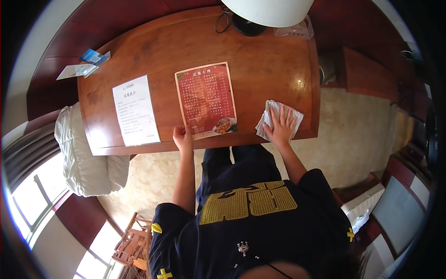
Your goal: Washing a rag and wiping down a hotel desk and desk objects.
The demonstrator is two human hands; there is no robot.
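A red laminated menu sheet (205,97) with a food picture lies on the wooden desk (156,52). My left hand (183,136) is at the sheet's lower left corner, fingers curled at its edge; whether they pinch it cannot be told. To the right, my right hand (281,126) lies flat with fingers spread on a crumpled white cloth (262,122), near the desk's front right corner. A white printed sheet (134,108) rests on the desk left of my left hand.
A white lampshade (268,10) over a dark base, a black cable (222,22) and a clear plastic holder (296,31) stand at the back. Left are card stands (82,68) and a pale padded cover (82,150). A wooden chair (134,244) is at lower left.
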